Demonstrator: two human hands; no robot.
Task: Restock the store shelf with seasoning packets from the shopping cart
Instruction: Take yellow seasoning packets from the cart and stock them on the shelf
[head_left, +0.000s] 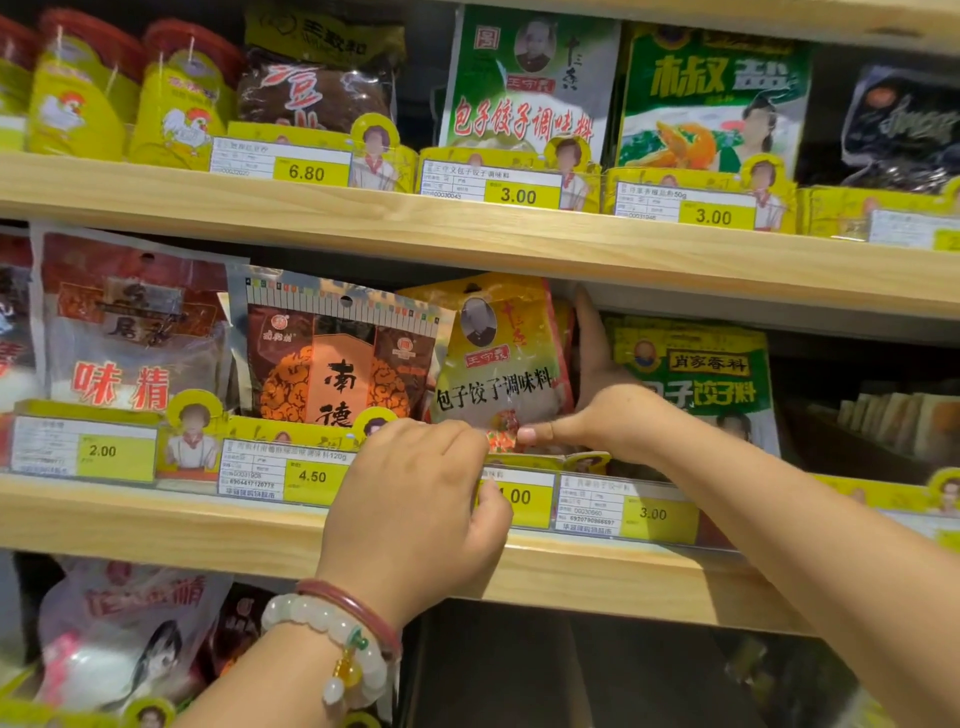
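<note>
Three pale wooden shelves are seen, and the middle wooden shelf (156, 519) serves as landmark. Along it, from the left, four kinds of packet are stood: a red and clear plastic pouch (130, 322), an orange and brown packet (337, 358), a yellow and clear seasoning packet (498, 358), and a green and yellow packet (696, 374). At least four yellow price labels are fixed to its front edge. The left hand (415, 499), wearing two bracelets (337, 629) at the wrist, is curled at the packet's lower left corner; whether it pinches the packet cannot be told. The right hand (608, 410) grips the packet's right edge, thumb in front, fingers behind. The packet is stood just above the shelf's label rail, tilted slightly.
</note>
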